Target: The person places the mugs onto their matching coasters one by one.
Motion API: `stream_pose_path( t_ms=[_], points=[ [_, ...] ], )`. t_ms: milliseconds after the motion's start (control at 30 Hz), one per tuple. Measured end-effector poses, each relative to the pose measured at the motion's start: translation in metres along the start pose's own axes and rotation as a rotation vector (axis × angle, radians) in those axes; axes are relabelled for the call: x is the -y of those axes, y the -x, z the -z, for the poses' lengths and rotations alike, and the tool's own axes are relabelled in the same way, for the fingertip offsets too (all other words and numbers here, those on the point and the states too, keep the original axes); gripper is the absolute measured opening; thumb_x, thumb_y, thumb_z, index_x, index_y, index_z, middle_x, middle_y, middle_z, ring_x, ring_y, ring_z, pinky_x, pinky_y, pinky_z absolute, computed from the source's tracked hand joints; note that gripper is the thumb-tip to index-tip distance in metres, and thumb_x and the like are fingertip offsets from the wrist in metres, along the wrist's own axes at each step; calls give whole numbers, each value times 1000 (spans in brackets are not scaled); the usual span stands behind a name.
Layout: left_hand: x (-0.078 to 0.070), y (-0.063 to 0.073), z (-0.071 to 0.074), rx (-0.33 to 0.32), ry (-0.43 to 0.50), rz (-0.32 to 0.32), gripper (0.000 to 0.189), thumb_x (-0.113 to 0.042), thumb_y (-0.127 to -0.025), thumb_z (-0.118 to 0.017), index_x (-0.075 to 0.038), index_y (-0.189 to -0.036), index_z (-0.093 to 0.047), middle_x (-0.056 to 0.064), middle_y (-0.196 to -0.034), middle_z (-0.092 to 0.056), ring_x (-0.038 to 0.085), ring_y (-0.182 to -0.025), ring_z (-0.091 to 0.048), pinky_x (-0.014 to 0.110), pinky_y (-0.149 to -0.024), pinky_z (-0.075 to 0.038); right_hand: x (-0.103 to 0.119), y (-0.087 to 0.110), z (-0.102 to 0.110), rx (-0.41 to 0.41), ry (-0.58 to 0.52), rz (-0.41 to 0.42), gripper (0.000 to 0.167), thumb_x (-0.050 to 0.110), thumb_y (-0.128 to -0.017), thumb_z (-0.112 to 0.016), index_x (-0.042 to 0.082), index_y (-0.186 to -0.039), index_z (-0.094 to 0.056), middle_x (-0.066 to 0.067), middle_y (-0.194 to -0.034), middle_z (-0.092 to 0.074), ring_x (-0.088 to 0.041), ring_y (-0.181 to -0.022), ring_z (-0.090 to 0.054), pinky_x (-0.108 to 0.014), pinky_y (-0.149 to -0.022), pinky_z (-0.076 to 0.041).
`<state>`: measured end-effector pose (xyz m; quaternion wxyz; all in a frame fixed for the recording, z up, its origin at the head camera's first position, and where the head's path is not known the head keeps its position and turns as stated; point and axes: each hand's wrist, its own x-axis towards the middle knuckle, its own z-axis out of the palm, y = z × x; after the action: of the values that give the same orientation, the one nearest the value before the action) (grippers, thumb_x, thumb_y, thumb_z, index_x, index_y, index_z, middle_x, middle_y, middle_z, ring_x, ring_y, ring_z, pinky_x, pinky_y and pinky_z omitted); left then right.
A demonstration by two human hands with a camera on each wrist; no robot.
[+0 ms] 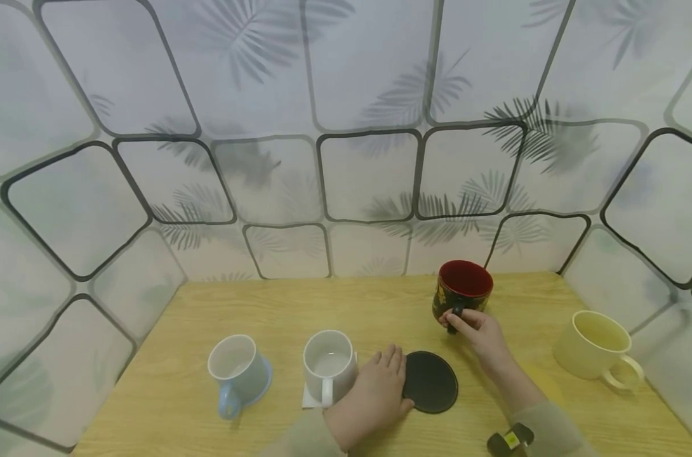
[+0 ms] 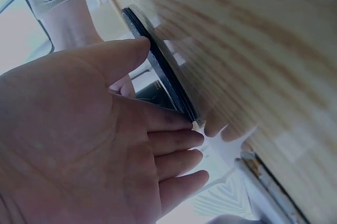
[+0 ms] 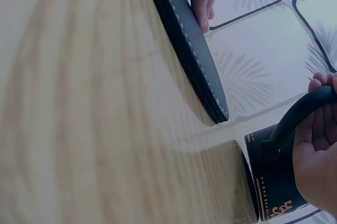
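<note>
A black mug (image 1: 465,292) with a red inside and gold decoration stands toward the back right of the table. My right hand (image 1: 485,339) pinches its dark handle (image 3: 300,116) between thumb and fingers, and in the right wrist view the mug's bottom is right at the tabletop. To the left of it, in front, lies a round black coaster (image 1: 432,383) with white stitching round its edge. My left hand (image 1: 374,390) rests along the coaster's left side, fingers straight. In the left wrist view its thumb and index finger (image 2: 168,118) touch the coaster's rim.
Beside my left hand a white mug (image 1: 330,358) stands on a white square coaster (image 1: 312,400). Farther left, a white mug with a blue handle (image 1: 230,401) stands on a blue coaster (image 1: 266,381). A yellow mug (image 1: 592,346) is at the right, near a yellow coaster (image 1: 543,384). Patterned cloth (image 1: 369,178) surrounds the table.
</note>
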<state>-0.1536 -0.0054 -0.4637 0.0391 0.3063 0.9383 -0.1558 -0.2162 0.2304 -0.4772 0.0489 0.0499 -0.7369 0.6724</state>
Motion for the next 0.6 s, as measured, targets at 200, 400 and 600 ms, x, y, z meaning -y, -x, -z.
stream_pose_path(
  t_ms=[200,400,600],
  points=[
    [0,-1,-1,3,-1,2,82,-70,-101,-52,-17,-162,-44,2,-171,-40,16,-159,-37,30,-128,-39,5,5,-2,-2,2,29,28,8,-107,-63,-19,-110,-70,16,-88,-78,2,-90,-72,-12,-85,-59],
    [1,-1,-1,-1,-5,0,81,-70,-101,-53,-18,-162,-45,1,-171,-41,15,-159,-38,30,-128,-40,6,12,-2,14,-18,79,22,5,-106,-62,-14,-104,-73,16,-87,-78,2,-89,-73,-13,-84,-59],
    [1,-1,-1,-3,-19,4,81,-72,-100,-52,-19,-162,-45,-1,-171,-41,14,-159,-37,29,-127,-40,11,18,1,50,6,110,19,5,-106,-63,-10,-102,-75,10,-91,-80,1,-91,-74,-12,-86,-58]
  ],
)
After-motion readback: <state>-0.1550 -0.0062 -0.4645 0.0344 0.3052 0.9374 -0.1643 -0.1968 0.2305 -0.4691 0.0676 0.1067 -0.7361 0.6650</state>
